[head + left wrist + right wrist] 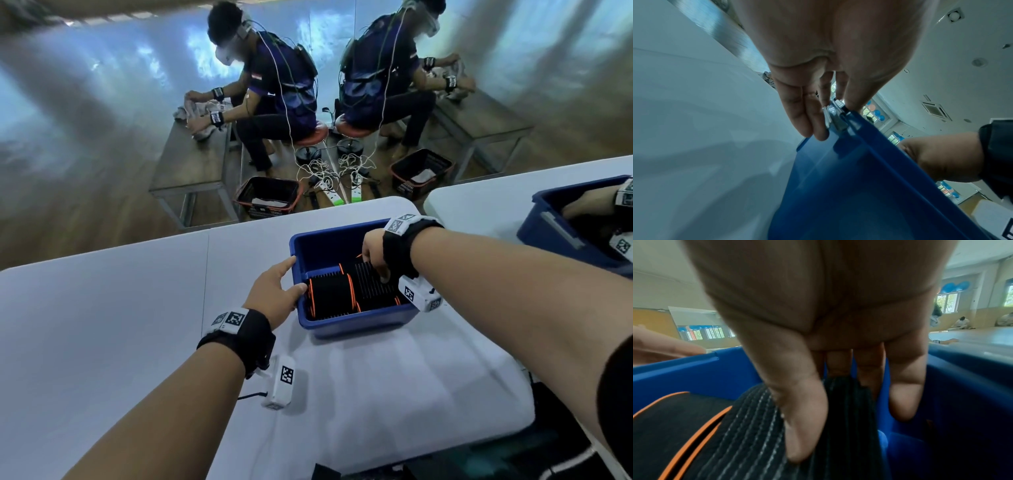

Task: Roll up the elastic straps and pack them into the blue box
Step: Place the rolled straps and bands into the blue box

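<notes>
Blue box (310,247) on the white bench (102,325), hard plastic and light, easy to slide, so held steady by the left hand (274,291): thumb over the near rim, straight fingers flat on the outside wall. Inside, two rolled straps, soft, stretchy and light, likely to spring open, best pinched across the roll. Smooth roll (331,297) with orange edges lying at the left; ribbed roll (371,286) beside it, gripped from above by the right hand (375,255), thumb and fingers curled round it.

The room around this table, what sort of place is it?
Probably a hall set up for recording handwork: a mirrored wall reflects a wired-up person on a stool, there is wooden flooring, and tagged wristbands are worn.
</notes>
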